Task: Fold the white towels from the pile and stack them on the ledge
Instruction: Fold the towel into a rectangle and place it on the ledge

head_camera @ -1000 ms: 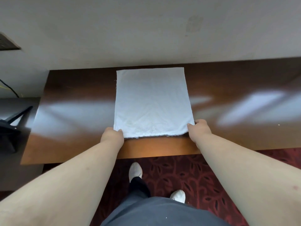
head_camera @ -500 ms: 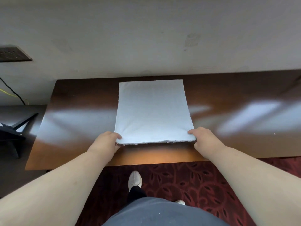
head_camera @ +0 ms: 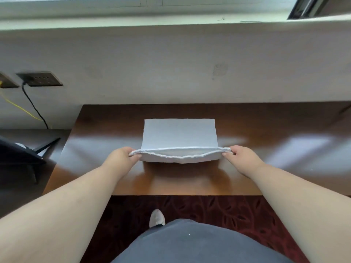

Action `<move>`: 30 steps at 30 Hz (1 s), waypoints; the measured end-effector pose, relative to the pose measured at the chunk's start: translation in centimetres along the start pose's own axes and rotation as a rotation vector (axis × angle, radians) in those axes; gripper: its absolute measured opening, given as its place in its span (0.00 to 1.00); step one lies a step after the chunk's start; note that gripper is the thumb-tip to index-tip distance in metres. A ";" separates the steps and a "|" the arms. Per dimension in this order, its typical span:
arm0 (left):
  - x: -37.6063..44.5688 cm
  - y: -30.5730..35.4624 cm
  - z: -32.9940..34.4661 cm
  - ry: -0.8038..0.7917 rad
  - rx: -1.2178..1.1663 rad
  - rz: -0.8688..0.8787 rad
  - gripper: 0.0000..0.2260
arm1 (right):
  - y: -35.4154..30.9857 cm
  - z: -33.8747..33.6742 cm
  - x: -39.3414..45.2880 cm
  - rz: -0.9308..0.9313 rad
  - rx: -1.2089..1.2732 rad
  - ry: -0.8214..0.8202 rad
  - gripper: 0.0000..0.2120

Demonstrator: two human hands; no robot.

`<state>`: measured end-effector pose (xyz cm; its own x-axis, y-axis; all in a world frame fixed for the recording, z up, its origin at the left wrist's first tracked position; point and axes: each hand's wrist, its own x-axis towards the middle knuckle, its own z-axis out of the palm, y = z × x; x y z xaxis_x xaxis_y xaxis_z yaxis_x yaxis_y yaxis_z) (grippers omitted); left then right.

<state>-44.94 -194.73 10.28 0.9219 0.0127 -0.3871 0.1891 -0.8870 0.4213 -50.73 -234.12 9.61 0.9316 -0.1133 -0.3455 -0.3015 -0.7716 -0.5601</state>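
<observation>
A white towel (head_camera: 179,133), folded double, lies on the brown wooden table (head_camera: 106,141). Its near edge is lifted off the wood and sags a little in the middle, while the far part still lies flat. My left hand (head_camera: 121,158) pinches the near left corner. My right hand (head_camera: 241,158) pinches the near right corner. The white ledge (head_camera: 171,23) runs along the wall above the table, under a window. No towel pile is in view.
Dark wall sockets (head_camera: 39,79) with a black cable (head_camera: 32,105) and a yellow one sit at the left. A black stand (head_camera: 20,154) is on the floor left of the table. Red patterned carpet (head_camera: 190,207) lies below, with my shoe (head_camera: 156,218) on it.
Both hands have raised the towel's near edge off the table and carried it toward the far edge. The camera has tilted up, bringing the ledge and window into view.
</observation>
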 end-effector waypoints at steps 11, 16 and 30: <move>11.4 2.8 1.3 0.099 -0.459 -0.139 0.12 | -1.3 0.6 10.0 0.250 0.280 0.245 0.08; 16.6 3.3 2.8 0.090 -0.262 -0.146 0.18 | -0.8 1.3 14.3 0.328 0.161 0.219 0.14; 22.8 3.1 5.3 0.084 0.008 -0.138 0.15 | -0.7 4.6 21.5 0.433 0.070 0.184 0.13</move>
<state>-25.13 -199.64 -1.58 0.9125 0.1724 -0.3710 0.3132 -0.8779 0.3623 -31.42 -233.12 -0.87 0.7358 -0.5290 -0.4227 -0.6771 -0.5855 -0.4459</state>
